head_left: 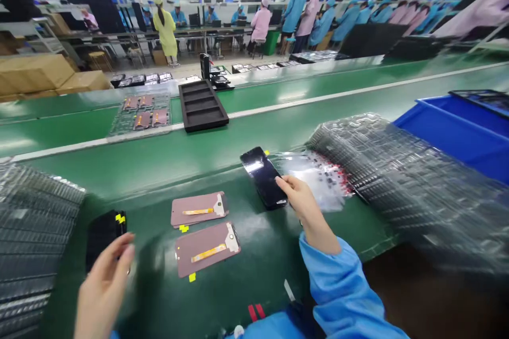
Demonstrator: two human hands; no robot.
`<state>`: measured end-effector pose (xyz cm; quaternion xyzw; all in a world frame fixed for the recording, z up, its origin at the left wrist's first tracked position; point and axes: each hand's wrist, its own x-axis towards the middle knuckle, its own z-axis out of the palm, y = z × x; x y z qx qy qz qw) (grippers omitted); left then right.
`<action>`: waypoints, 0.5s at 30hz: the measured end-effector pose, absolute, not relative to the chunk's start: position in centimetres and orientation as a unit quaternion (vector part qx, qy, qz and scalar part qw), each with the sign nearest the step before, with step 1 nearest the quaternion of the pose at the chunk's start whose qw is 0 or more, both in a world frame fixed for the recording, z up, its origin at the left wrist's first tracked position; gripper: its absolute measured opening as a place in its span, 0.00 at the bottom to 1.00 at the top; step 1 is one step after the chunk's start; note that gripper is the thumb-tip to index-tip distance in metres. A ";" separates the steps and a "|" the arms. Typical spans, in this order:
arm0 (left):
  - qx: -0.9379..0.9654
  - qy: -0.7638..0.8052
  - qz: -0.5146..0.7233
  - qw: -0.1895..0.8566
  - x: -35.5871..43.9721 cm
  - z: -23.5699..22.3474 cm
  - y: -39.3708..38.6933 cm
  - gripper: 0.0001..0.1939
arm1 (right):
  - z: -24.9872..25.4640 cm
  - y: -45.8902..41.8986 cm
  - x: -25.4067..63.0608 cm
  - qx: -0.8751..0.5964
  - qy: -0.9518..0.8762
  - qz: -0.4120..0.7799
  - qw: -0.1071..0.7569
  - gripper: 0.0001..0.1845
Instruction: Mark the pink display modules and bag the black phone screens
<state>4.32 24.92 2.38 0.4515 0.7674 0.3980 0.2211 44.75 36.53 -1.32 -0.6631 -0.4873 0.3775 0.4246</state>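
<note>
My right hand (304, 204) grips the lower right edge of a glossy black phone screen (260, 175), which is tilted over the green mat. A yellow tab shows behind its upper edge. On the left, my left hand (103, 280), slightly blurred, has its fingers apart and nothing visible in them. It is beside a small stack of black phone screens (99, 235) with yellow tabs. Between my hands lie two groups of screens with their pinkish-brown backs up, an upper one (178, 213) and a lower one (185, 259), each showing an orange flex cable and yellow tabs.
Clear plastic trays are stacked at left (35, 243) and right (401, 180). Beside the right stack lie clear plastic sheets (318, 190) with red marks and a blue bin (449, 127). Across the green conveyor stand a black divided tray (202, 106) and a clear tray (119, 122) holding screens.
</note>
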 end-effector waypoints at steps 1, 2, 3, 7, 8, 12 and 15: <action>0.443 0.732 0.412 0.312 6.2 2.3 25.1 0.28 | -0.9 35.8 43.5 -0.639 -0.482 0.408 0.439 0.30; 0.434 0.687 0.420 0.404 8.0 2.1 25.3 0.30 | -0.6 34.9 42.1 -0.616 -0.480 0.437 0.447 0.30; 0.424 0.636 0.425 0.485 9.8 1.9 25.4 0.31 | -0.2 33.8 40.6 -0.591 -0.478 0.469 0.450 0.30; 0.350 0.475 0.456 0.666 15.4 1.4 25.1 0.32 | 0.4 29.6 35.1 -0.447 -0.461 0.640 0.421 0.25; 0.330 0.466 0.465 0.677 16.3 1.4 24.9 0.29 | 0.4 28.9 34.3 -0.424 -0.475 0.656 0.405 0.23; 0.304 0.456 0.465 0.695 17.4 1.6 24.3 0.23 | 0.6 28.2 34.0 -0.499 -0.602 0.491 0.383 0.15; 0.347 0.442 0.435 0.704 17.1 1.2 24.1 0.21 | 1.1 29.4 35.1 -0.537 -0.602 0.402 0.433 0.15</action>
